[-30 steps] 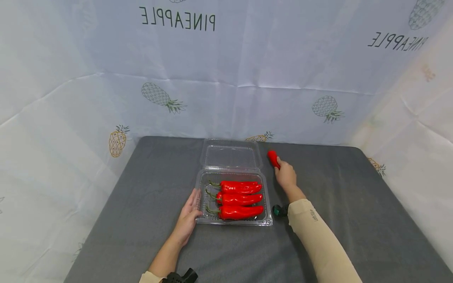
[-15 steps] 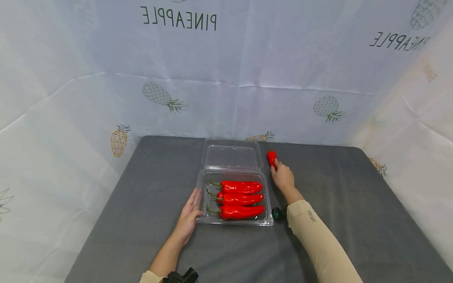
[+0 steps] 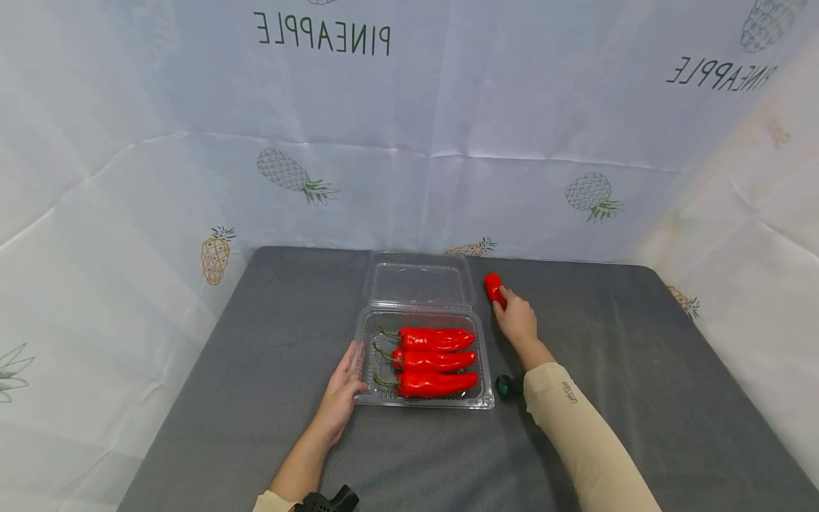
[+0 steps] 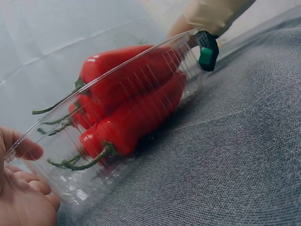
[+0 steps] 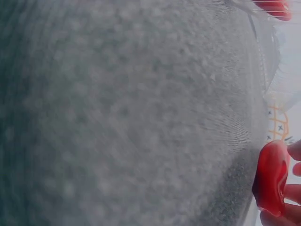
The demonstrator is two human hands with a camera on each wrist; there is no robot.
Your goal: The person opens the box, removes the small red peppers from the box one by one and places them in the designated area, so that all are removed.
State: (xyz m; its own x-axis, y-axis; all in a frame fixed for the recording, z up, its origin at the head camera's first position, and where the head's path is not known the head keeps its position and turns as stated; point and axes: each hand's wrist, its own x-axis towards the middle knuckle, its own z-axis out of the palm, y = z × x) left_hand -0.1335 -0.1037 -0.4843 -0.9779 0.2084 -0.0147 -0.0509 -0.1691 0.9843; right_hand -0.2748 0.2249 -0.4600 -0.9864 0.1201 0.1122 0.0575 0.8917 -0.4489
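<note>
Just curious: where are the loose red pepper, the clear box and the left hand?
loose red pepper (image 3: 493, 287), head view, its middle.
clear box (image 3: 423, 403), head view, near rim.
left hand (image 3: 341, 397), head view, back of hand.

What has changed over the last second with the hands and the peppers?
Very little. The right hand drew slightly toward the tray, then went back, its fingers on the loose red pepper throughout; the pepper lies where it lay, beside the open lid. The left hand stayed against the clear tray, and the three peppers inside did not move.
</note>
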